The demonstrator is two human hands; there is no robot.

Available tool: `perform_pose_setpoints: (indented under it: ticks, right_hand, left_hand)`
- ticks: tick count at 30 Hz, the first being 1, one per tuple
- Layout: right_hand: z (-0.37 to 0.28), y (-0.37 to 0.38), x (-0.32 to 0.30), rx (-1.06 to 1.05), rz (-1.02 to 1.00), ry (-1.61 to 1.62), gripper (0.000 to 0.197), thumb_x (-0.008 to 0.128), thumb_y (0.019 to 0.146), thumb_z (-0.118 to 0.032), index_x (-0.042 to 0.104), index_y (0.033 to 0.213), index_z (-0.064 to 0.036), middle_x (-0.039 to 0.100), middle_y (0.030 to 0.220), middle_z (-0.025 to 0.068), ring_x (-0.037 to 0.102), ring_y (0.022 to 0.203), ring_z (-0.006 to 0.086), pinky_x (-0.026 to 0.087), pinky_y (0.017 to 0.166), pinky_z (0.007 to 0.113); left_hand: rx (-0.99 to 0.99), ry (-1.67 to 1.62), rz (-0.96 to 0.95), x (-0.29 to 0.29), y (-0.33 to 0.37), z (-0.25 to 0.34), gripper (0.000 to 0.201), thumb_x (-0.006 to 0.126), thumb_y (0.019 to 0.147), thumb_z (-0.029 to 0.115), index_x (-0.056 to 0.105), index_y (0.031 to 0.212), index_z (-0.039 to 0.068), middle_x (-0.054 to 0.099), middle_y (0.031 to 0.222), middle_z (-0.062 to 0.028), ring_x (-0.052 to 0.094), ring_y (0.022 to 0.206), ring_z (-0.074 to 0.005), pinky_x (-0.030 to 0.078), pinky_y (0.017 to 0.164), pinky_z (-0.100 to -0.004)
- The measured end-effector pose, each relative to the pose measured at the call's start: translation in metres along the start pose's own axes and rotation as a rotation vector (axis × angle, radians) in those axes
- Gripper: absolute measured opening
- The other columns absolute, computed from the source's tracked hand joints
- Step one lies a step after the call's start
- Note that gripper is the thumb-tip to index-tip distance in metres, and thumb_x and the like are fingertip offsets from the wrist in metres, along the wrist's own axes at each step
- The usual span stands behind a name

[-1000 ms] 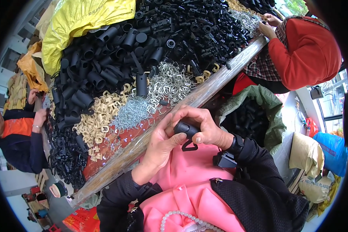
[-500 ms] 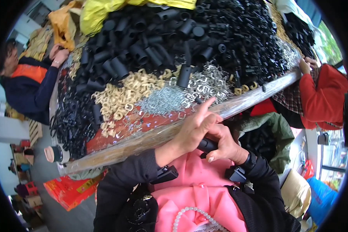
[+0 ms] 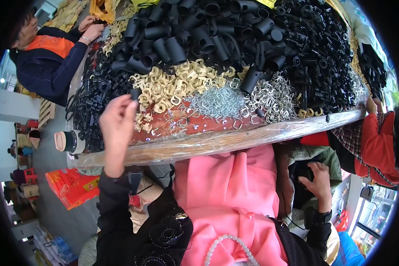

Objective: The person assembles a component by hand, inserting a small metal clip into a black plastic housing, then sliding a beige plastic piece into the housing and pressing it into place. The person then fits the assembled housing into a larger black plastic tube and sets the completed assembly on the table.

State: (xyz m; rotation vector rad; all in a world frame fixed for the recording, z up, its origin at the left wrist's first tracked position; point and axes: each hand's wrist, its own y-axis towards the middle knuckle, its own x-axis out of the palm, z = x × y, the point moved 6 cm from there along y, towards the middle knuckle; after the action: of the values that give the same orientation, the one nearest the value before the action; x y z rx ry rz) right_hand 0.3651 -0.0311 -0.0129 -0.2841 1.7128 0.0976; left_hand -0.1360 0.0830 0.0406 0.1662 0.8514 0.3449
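My left hand (image 3: 116, 126) is raised over the table's left front part, slightly blurred. Its thumb and fingertips close on the lower end of a small black tube (image 3: 135, 93) by the black parts pile. At the right, my right hand (image 3: 320, 186) hovers at the mouth of a green sack (image 3: 286, 175), thumb and fingers apart, nothing seen between them. Dark pieces inside the sack show only dimly. Near my left hand lie beige clips (image 3: 164, 91), bluish small metal pieces (image 3: 219, 102) and silver hooks (image 3: 275, 102). Larger black tubes (image 3: 175, 49) are heaped behind.
A plastic-wrapped wooden edge (image 3: 208, 146) runs along the table front. A tape roll (image 3: 71, 142) sits at the left corner. One person (image 3: 48, 57) works at the left, another in red (image 3: 377, 146) at the right. Small black parts (image 3: 319, 62) are piled back right.
My hands were together before my chest around a black tube. They have parted: the left went out to the pile at left, the right to the sack. The view has shifted too.
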Motion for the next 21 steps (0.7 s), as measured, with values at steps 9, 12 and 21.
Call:
perform_pose_setpoints:
  ticks: [9,12,21]
  right_hand:
    - [-0.06,0.056,-0.021,-0.234,0.089,0.254,0.033,0.066,0.063,-0.013,0.055,0.092,-0.0003,0.055,0.089,0.014,0.051,0.08,0.0337,0.041,0.069,0.038]
    - [-0.097,0.082,-0.028,-0.393,0.126,0.333,0.029,0.064,0.065,-0.011,0.055,0.091,-0.0009,0.055,0.089,0.0136,0.051,0.077,0.0327,0.042,0.068,0.037]
    - [-0.138,0.146,-0.025,-0.475,0.212,0.494,0.013,0.059,0.069,-0.006,0.056,0.08,-0.0015,0.051,0.072,0.0114,0.053,0.068,0.0297,0.042,0.059,0.035]
  left_hand:
    - [0.18,0.688,-0.018,-0.004,-0.008,-0.052,0.03,0.065,0.069,0.015,0.057,0.092,-0.001,0.058,0.083,-0.0142,0.055,0.054,-0.0226,0.044,0.055,-0.0313]
    - [0.085,0.501,-0.024,-0.018,-0.013,-0.065,0.029,0.065,0.072,0.015,0.055,0.091,-0.004,0.059,0.082,-0.0121,0.056,0.06,-0.0155,0.043,0.054,-0.0268]
    - [-0.32,-0.706,-0.084,-0.014,-0.023,-0.039,0.019,0.058,0.076,0.009,0.054,0.09,-0.004,0.057,0.088,-0.0115,0.057,0.064,-0.0148,0.043,0.049,-0.0228]
